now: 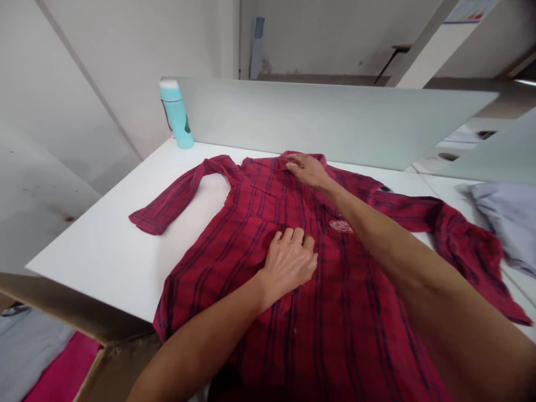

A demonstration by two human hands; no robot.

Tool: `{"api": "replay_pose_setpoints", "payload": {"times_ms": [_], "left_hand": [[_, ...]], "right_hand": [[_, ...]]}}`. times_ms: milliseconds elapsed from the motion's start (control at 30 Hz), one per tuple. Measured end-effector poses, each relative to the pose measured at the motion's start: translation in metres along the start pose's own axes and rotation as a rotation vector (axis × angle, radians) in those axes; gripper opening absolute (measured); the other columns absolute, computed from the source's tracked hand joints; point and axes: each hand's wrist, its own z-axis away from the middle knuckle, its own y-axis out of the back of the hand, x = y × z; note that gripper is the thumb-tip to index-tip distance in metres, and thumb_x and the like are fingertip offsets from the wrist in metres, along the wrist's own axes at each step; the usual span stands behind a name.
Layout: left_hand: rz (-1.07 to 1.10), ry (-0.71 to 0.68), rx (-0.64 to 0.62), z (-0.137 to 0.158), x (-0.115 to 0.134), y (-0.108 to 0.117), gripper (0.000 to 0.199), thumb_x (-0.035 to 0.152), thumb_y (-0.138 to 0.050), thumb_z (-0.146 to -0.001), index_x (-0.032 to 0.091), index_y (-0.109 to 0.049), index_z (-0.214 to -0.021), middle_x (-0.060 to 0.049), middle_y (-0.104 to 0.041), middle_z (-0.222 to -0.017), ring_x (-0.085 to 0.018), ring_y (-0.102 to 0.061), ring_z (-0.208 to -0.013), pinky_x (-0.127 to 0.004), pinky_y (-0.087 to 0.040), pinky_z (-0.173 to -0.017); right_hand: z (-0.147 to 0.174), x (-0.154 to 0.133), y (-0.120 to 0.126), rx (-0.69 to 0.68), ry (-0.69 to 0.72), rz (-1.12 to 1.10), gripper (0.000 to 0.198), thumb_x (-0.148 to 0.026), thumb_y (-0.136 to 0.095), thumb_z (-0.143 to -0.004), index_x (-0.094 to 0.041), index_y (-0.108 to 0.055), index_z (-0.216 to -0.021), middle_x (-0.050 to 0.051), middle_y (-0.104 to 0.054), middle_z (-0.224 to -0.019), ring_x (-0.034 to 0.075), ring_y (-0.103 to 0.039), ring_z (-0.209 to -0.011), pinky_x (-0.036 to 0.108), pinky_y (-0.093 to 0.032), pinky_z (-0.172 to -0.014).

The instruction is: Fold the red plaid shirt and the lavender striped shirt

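Note:
A red and dark-blue plaid shirt (pixel 255 223) lies front up on a white table (pixel 100 223), its collar towards the far side and its sleeves spread to both sides. My left hand (pixel 291 259) rests on the middle of its front by the placket, palm down, fingers slightly bent and a little apart. Farther up, my right hand (pixel 307 170) reaches over the shirt and touches the collar (pixel 288 159) with its fingers loosely extended. A pale round badge (pixel 341 226) on the chest is partly covered by my right forearm. The shirt's lower part hangs towards me past the near edge.
A turquoise bottle (pixel 178 117) stands at the table's far left corner. Along the back runs a frosted partition panel (pixel 293 117). Folded grey cloth (pixel 508 218) lies at the right. Below the table on the left are grey and pink fabrics (pixel 62 368).

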Motion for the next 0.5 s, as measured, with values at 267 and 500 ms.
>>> {"api": "replay_pose_setpoints", "payload": {"times_ms": [267, 500], "left_hand": [[-0.011, 0.025, -0.009, -0.001, 0.001, 0.002, 0.035, 0.042, -0.049, -0.109, 0.015, -0.070, -0.116, -0.011, -0.069, -0.115, -0.025, -0.063, -0.114, -0.040, -0.050, -0.102], [-0.014, 0.155, 0.033, -0.004, -0.013, 0.046, 0.039, 0.040, -0.040, -0.112, 0.018, -0.070, -0.122, -0.010, -0.072, -0.116, -0.025, -0.069, -0.110, -0.040, -0.050, -0.097]], "right_hand": [[0.030, -0.060, -0.022, -0.285, 0.162, -0.129, 0.055, -0.040, -0.047, -0.103, -0.009, -0.065, -0.145, 0.017, -0.060, -0.152, 0.029, -0.052, -0.146, 0.043, -0.040, -0.124], [0.016, -0.037, -0.006, -0.142, 0.085, -0.063, 0.057, -0.037, -0.035, -0.104, -0.013, -0.066, -0.145, 0.012, -0.065, -0.147, 0.030, -0.061, -0.134, 0.045, -0.048, -0.115]]}}
